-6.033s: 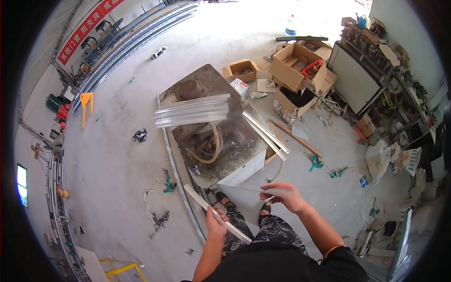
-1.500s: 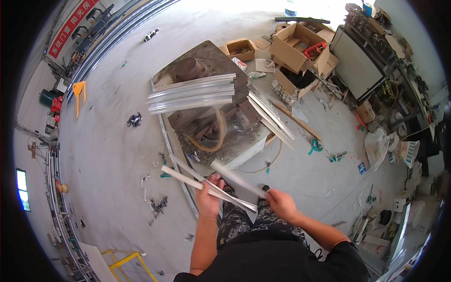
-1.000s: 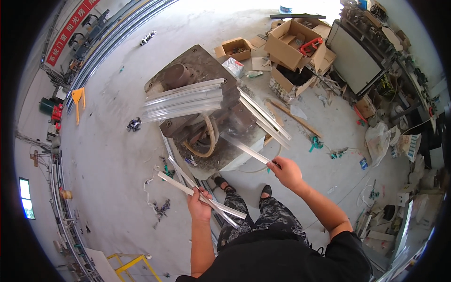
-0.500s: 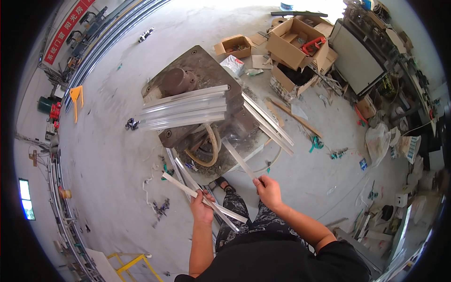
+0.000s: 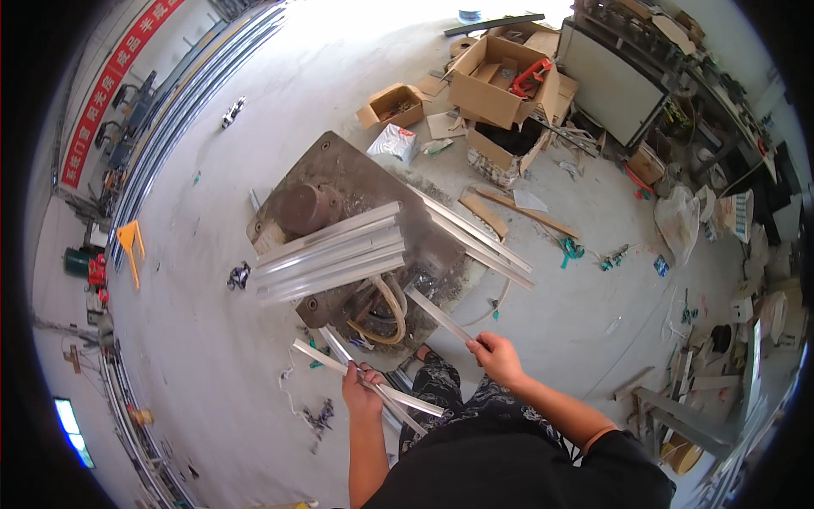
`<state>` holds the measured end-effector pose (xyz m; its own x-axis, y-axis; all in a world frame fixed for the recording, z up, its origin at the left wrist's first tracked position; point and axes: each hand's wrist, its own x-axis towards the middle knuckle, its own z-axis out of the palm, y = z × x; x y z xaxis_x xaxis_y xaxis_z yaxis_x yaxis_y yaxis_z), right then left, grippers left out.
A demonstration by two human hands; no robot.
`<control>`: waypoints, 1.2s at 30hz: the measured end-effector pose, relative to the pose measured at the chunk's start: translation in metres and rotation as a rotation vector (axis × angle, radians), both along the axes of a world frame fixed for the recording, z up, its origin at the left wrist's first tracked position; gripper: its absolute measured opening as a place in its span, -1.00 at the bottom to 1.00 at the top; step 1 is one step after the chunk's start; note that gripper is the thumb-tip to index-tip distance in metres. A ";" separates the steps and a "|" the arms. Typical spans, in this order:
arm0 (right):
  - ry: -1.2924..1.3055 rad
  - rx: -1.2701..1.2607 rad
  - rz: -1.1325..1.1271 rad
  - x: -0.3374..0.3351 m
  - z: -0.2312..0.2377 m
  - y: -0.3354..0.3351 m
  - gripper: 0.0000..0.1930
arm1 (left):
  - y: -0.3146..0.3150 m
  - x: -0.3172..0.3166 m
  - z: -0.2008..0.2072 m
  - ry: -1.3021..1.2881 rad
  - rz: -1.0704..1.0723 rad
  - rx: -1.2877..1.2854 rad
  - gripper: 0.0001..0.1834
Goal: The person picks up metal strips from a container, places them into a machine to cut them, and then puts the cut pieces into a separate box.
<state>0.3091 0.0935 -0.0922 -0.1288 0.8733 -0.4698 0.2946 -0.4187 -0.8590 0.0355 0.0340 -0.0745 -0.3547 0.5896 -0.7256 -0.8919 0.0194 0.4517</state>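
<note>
My right hand point(image 5: 498, 360) is closed on the near end of a pale metal strip point(image 5: 441, 316). The strip's far end reaches the machine's working area, where the exact contact is hard to make out. My left hand point(image 5: 365, 392) is wrapped round a bundle of light metal strips point(image 5: 319, 356) that cross each other in its grip, held in front of my legs. Ahead stands a brown, worn machine point(image 5: 322, 174) with a round boss on its plate and a curved hose point(image 5: 392, 327) below. Several long silvery profiles point(image 5: 331, 252) lie side by side across its top.
More white profiles point(image 5: 483, 242) jut out from the machine's right side. Beyond it are cardboard boxes point(image 5: 487, 93), one holding a red tool point(image 5: 530, 78). Wooden slats point(image 5: 543, 215) and green scraps point(image 5: 571, 252) lie on the floor. Long metal bars point(image 5: 182, 110) run along the left.
My view has shifted, so the machine and boxes appear lower. Both hands keep their grips, and the right-hand strip still points at the machine.
</note>
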 end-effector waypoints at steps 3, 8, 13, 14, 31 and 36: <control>-0.044 0.051 0.060 -0.004 0.005 0.007 -0.76 | 0.003 -0.025 -0.002 0.030 -0.046 0.032 -0.86; -0.140 0.162 0.061 -0.017 0.006 0.018 -0.75 | 0.024 -0.042 0.012 0.070 -0.081 0.065 -0.79; -0.096 0.141 0.087 -0.018 0.006 0.018 -0.74 | 0.033 -0.040 0.014 0.106 -0.106 0.034 -0.79; -0.094 0.143 0.089 -0.019 0.005 0.018 -0.74 | 0.032 -0.037 0.013 0.115 -0.118 0.017 -0.78; -0.094 0.283 0.369 -0.004 0.011 0.057 -0.71 | -0.057 0.079 0.011 0.028 0.043 -0.028 -0.68; -0.110 0.309 0.416 -0.004 0.009 0.064 -0.70 | -0.074 0.092 0.007 0.048 0.044 -0.022 -0.71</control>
